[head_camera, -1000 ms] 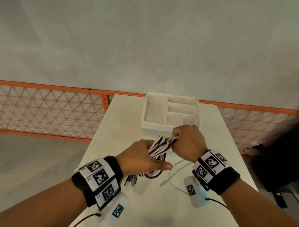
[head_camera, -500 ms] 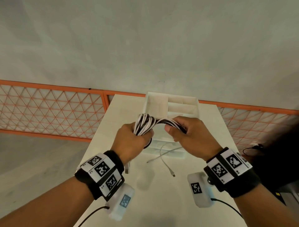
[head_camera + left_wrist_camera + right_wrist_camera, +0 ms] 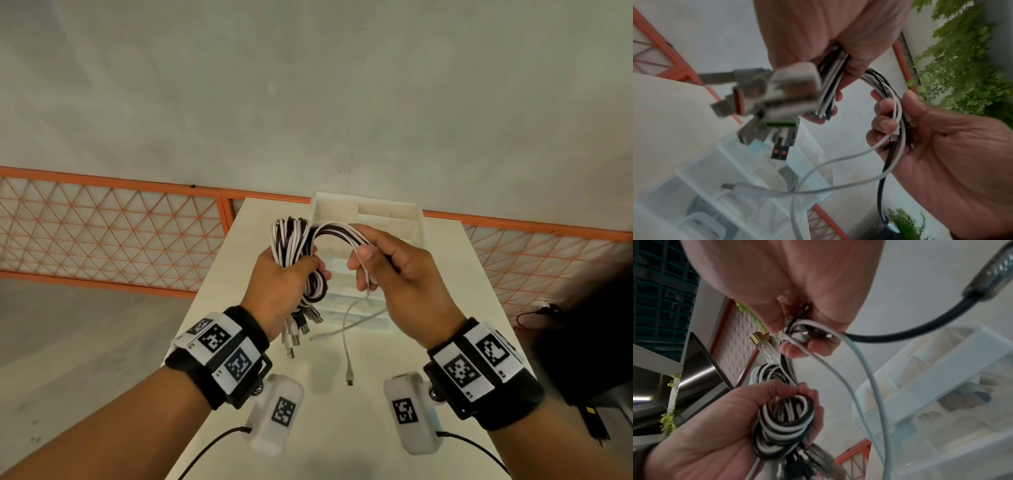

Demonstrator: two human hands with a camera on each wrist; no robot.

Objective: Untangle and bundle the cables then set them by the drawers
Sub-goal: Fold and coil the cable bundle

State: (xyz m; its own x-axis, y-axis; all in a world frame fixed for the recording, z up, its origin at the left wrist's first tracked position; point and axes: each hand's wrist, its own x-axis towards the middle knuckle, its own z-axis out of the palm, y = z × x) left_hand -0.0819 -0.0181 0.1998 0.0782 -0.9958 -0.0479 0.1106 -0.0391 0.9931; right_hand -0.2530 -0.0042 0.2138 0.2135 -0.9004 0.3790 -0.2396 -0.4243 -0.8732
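A bundle of black and white cables point(image 3: 291, 240) is held up above the white table point(image 3: 219, 274). My left hand point(image 3: 284, 277) grips the folded coil point(image 3: 785, 423), and several USB plugs point(image 3: 298, 329) hang below it point(image 3: 777, 97). My right hand point(image 3: 383, 267) grips the free strands that arc out of the coil point(image 3: 898, 123). A loose white cable point(image 3: 346, 339) dangles from the right hand toward the table. The translucent white drawer unit point(image 3: 407, 219) stands just behind both hands.
An orange mesh fence point(image 3: 102, 236) runs behind the table. The table's left edge point(image 3: 202, 291) drops to the grey floor. A black object and a black cord point(image 3: 534, 315) lie off the table's right side. Bare tabletop lies between my wrists.
Both hands have lifted the bundle up off the table toward the drawers. The right hand has pulled strands out to the right, away from the coil in the left hand.
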